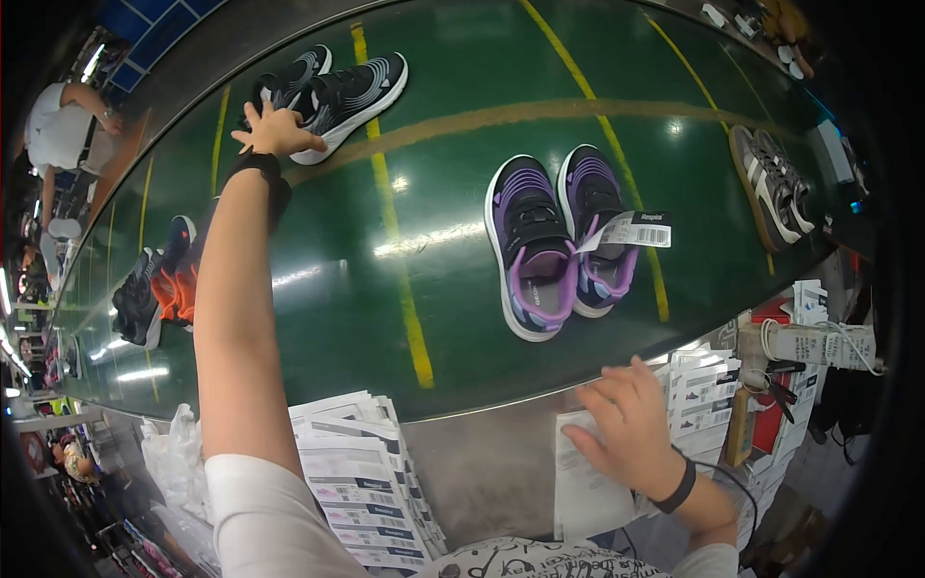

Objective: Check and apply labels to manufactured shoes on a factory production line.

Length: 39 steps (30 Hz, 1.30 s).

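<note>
My left hand (274,133) reaches out to the far left with its fingers spread, over the near end of a pair of black sneakers with grey lines (358,94). Whether the fingers press on them I cannot tell. Closer to the middle stands a pair of black and purple sneakers (528,246), toes pointing away, a white paper tag (631,231) sticking out of the right shoe. My right hand (624,424) hovers near the table's front edge, fingers apart and nothing in them, above a white sheet (581,482).
Yellow stripes cross the green surface (462,366). Grey sneakers with white stripes (771,183) stand far right; dark and orange shoes (173,284) sit left, partly behind my arm. Stacks of label sheets (361,482) lie along the front, beside a plastic bag (178,462). Another person (67,125) is at far left.
</note>
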Motion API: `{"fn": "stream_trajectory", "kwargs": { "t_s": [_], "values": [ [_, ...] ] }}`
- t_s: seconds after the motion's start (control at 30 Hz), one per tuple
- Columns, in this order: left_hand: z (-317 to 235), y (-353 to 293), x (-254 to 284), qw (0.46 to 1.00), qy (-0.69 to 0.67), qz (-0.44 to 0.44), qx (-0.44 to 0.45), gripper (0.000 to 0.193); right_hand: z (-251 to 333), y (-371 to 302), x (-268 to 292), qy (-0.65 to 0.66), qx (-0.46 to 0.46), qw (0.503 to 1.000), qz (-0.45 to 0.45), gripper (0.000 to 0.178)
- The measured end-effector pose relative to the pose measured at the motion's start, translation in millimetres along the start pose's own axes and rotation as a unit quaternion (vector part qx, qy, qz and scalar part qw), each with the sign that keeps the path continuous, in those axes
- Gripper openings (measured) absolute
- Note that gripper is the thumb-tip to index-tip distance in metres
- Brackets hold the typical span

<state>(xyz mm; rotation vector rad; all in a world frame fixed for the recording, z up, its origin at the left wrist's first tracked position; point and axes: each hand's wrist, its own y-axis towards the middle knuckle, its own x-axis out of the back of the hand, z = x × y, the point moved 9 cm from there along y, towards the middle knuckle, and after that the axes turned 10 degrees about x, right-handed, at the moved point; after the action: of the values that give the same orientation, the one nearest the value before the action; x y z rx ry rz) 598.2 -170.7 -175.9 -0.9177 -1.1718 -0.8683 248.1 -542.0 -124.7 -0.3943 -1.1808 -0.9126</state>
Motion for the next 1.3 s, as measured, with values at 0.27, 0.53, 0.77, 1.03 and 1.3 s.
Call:
{"fn": "stream_trajectory", "kwargs": {
  "t_s": [0.27, 0.53, 0.77, 1.03, 1.3],
  "values": [
    [4, -18, -2, 0.997, -0.042, -0.015, -0.068, 0.052, 12, -78, 3, 0.156, -0.129, 0.975, -0.092, 0.027],
    [15, -49, 17, 0.971, 0.112, -0.187, -0.096, 0.032, 54, -115, -1, 0.163, -0.062, 0.982, -0.074, 0.024],
    [-34, -31, 1, 0.969, 0.231, -0.024, -0.083, 0.070, 26, -108, -26, 0.216, -0.104, 0.967, -0.082, 0.019],
    [-16, 41, -25, 0.977, 0.042, 0.080, -0.192, 0.052, 22, -96, -22, 0.398, -0.157, 0.891, -0.152, 0.014],
    [-2, 2, -26, 0.958, 0.236, -0.113, -0.116, 0.075, 27, -130, -26, 0.388, -0.190, 0.885, -0.176, 0.014]
  ]
}}
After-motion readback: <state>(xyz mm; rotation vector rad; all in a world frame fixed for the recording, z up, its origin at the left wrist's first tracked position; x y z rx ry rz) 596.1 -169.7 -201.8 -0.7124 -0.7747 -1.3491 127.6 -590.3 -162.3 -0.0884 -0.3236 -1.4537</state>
